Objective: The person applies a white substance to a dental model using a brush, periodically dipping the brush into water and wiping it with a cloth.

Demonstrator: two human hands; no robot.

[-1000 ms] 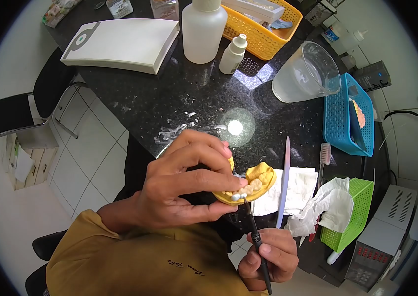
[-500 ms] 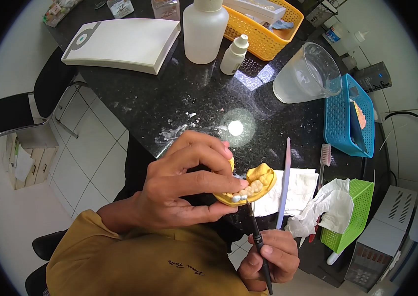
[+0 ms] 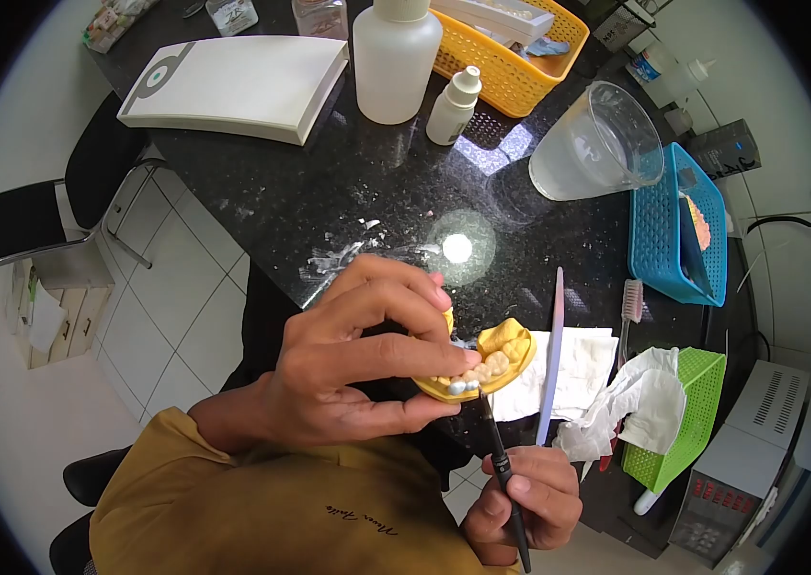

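My left hand [image 3: 357,355] is closed around a yellow dental cast [image 3: 509,337], fingers pressing on its near side. A row of tooth-coloured crowns [image 3: 493,366] sits along the cast's edge, with small grey-blue teeth beside it. Below, my right hand [image 3: 525,498] pinches a black-handled thin brush [image 3: 499,460] like a pen. Its tip meets the cast's lower rim just under the teeth; whether it touches cannot be made out. Part of the cast is hidden behind my left fingers.
Right of the cast lie folded white tissue [image 3: 582,369], a pink-purple stick tool [image 3: 552,364] and a toothbrush [image 3: 631,302]. A plastic cup [image 3: 592,144], blue basket [image 3: 650,230] and green basket [image 3: 697,412] stand farther right. Bottles [image 3: 396,67], a yellow basket [image 3: 511,91] and a white box [image 3: 233,86] are behind.
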